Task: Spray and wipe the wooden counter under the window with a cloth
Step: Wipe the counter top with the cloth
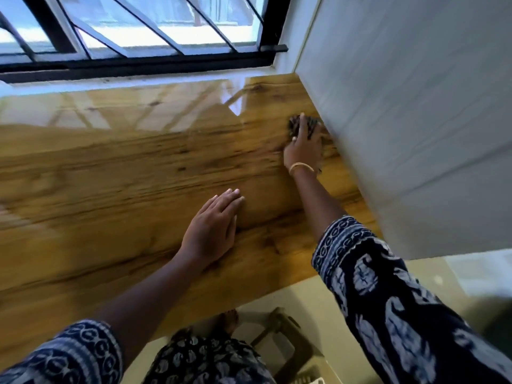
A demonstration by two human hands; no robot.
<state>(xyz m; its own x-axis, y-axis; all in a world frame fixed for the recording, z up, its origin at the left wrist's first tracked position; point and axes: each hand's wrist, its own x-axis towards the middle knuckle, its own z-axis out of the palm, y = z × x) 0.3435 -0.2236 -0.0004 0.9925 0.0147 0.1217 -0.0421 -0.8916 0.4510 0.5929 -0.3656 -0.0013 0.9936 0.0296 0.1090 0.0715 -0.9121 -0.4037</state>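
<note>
The glossy wooden counter (116,173) runs under the barred window (133,31). My right hand (303,146) reaches far to the right side and presses a dark patterned cloth (296,123) flat on the wood, close to the white wall. Most of the cloth is hidden under the fingers. My left hand (212,231) lies flat, palm down, on the counter near its front edge, fingers together and holding nothing. No spray bottle is in view.
A white wall (401,120) bounds the counter on the right. A white sill (138,83) runs along the back under the window frame. Below the front edge are a brown plastic stool (285,336) and pale floor tiles (454,275).
</note>
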